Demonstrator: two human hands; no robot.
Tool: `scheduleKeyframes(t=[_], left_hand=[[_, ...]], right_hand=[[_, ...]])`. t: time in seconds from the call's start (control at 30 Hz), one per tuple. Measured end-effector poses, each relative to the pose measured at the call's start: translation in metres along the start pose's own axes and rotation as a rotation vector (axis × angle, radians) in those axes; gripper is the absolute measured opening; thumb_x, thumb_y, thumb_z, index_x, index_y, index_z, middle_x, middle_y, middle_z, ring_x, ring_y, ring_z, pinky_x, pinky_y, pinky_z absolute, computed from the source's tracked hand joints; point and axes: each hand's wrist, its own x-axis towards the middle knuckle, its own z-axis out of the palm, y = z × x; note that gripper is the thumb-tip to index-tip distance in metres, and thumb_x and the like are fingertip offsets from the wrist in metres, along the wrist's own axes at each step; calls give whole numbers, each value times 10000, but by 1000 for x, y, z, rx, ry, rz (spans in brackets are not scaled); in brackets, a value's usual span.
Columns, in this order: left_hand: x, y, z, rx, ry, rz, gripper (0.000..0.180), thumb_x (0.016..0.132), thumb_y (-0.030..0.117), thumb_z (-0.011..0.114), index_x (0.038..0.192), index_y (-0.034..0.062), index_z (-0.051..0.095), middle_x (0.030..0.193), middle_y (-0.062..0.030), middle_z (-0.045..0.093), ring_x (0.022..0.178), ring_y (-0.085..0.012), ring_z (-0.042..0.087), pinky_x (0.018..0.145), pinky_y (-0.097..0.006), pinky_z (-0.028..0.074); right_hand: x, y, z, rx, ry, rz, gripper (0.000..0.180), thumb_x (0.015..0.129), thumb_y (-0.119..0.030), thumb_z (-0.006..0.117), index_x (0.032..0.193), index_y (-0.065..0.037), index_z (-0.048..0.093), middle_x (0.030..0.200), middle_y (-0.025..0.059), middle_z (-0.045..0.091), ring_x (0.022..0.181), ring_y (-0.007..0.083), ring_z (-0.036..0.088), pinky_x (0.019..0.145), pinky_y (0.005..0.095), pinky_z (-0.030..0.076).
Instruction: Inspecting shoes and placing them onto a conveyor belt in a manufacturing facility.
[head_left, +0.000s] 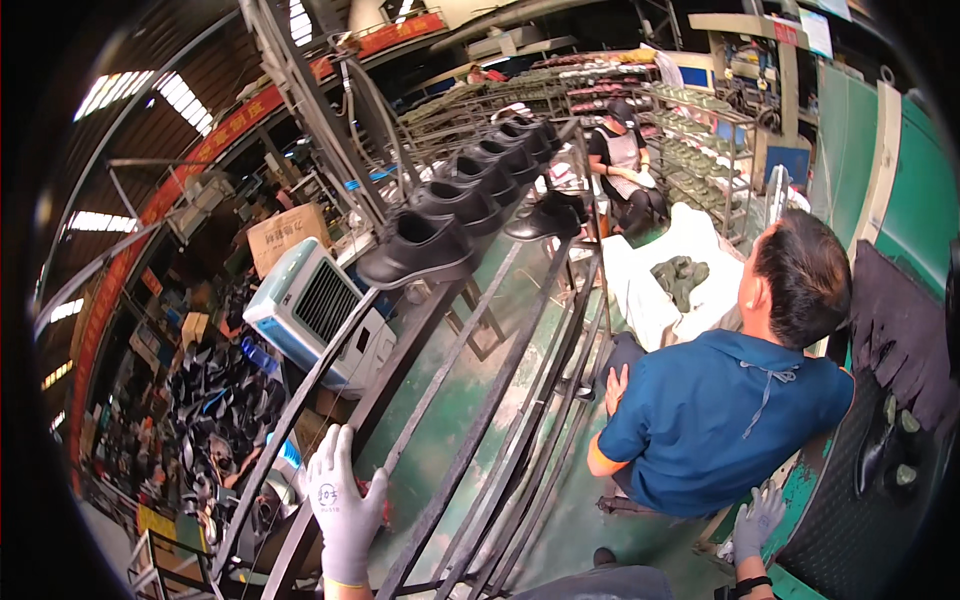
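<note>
My left hand [343, 500], in a grey-white glove, is held up with its fingers stretched and thumb apart, against or just above a dark bar of the metal rack [440, 400]; contact is unclear. It holds nothing. Further along the rack's upper bars stands a row of black shoes [425, 250], with another black shoe [548, 217] on the right side. At the lower right my right hand [757, 522], also gloved, has its fingers extended by the edge of a green conveyor frame [800, 478], with nothing visible in it. Black shoes [876, 455] lie on the dark conveyor belt [840, 520].
A person in a blue shirt [710, 420] sits close on the right, beside a white sack [640, 285] with dark green pieces. Another person [622, 165] sits further back near shoe racks [705, 150]. A white air cooler [318, 315] and a heap of dark pieces [215, 395] stand left.
</note>
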Motion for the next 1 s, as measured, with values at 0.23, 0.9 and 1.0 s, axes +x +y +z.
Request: scheduleKeyframes(t=[0.23,0.9,1.0], left_hand=[[-67,-90,-65,-63,-239,-515,512,784,259,729,1234,29,645,1067,-172,732,1035,-375,693,935,-434,528],[-115,-118,-94,-205,30,-169,414,887,298,788,1226,77,703,1074,-169,739,953,-306,725,856,-377,551],[-112,-120,-93,-205,33,-174,422,891,300,784,1238,76,696,1079,-170,738,963,-309,723,863,-382,549]], right_hand=[[-22,-21,1,-69,-48,147,969,783,-302,721,1591,-20,266,1659,165,271,1537,328,235,1260,496,156],[-27,-29,29,-346,48,204,834,846,-221,599,1594,-27,286,1659,119,294,1545,257,241,1230,449,212],[-34,-29,26,-266,65,245,892,809,-181,665,1590,-11,270,1638,151,317,1531,283,260,1218,450,236]])
